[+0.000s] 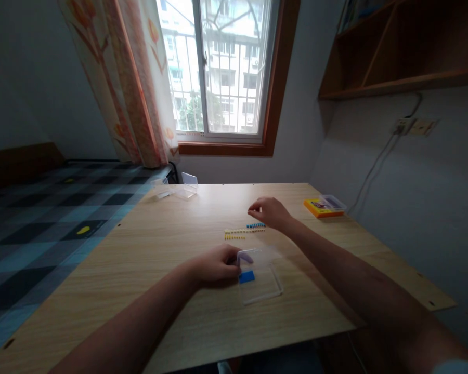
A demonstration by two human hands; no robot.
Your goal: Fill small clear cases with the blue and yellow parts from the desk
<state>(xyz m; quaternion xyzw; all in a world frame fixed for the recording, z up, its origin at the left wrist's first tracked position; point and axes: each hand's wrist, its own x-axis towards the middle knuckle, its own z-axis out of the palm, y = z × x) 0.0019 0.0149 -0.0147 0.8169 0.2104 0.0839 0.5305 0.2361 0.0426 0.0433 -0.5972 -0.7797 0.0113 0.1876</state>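
Note:
My left hand (218, 264) grips the left edge of a clear plastic box (277, 284), its thumb and fingers closed on the wall. A blue rectangle (247, 277) shows at the box's left side, near my thumb. Farther off, my right hand (271, 212) hovers above the table, thumb and fingertips drawn together in a pinch. Whatever is between those fingertips is too small to make out. Just below that hand lie rows of tiny pieces: a short blue row (256, 226), a longer pale-to-brown row (242, 231) and a yellow row (234, 238).
Open clear plastic cases (187, 191) stand at the table's back left corner. A yellow-orange box (323, 206) with a clear lid (333, 202) lies at the right edge. The wooden table (148, 244) adjoins a checked bed (62, 208). A shelf (393, 83) hangs on the right wall.

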